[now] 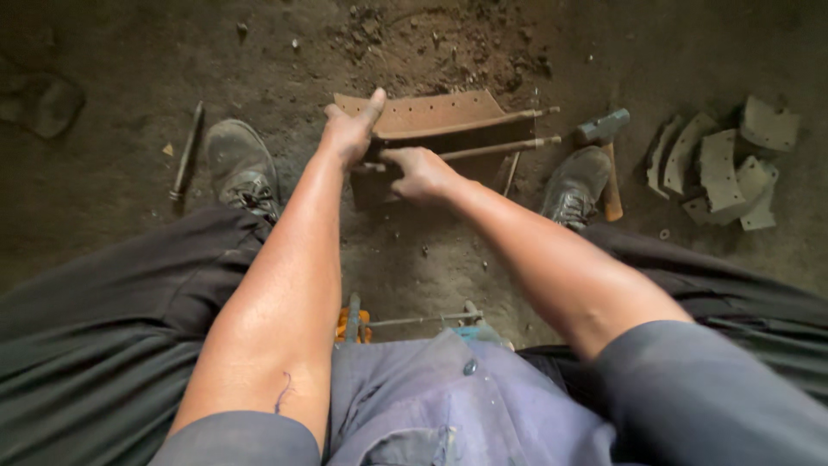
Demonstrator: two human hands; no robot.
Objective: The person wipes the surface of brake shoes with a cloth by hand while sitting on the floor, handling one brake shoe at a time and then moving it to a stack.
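Left hand [349, 129] clamped on brake shoe [431, 116] edge; right hand [420, 173] gripping its rib.

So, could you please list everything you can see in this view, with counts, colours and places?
Curved metal piece: one, rusty brown with small holes, on the ground between the shoes, under both hands.
Hammer: one, grey head, brown handle, beside the right shoe.
Curved pads: a pile of several, pale grey, far right on the ground.
Metal rod: one, dark, on the ground left of the left shoe.
Ground: dark brown, dirty.
Shoes: two, dark and dusty, either side of the metal piece.
Trousers: dark grey, on both legs.
Left hand: resting on the metal piece's left end, thumb up.
Right hand: gripping the metal piece's lower edge.
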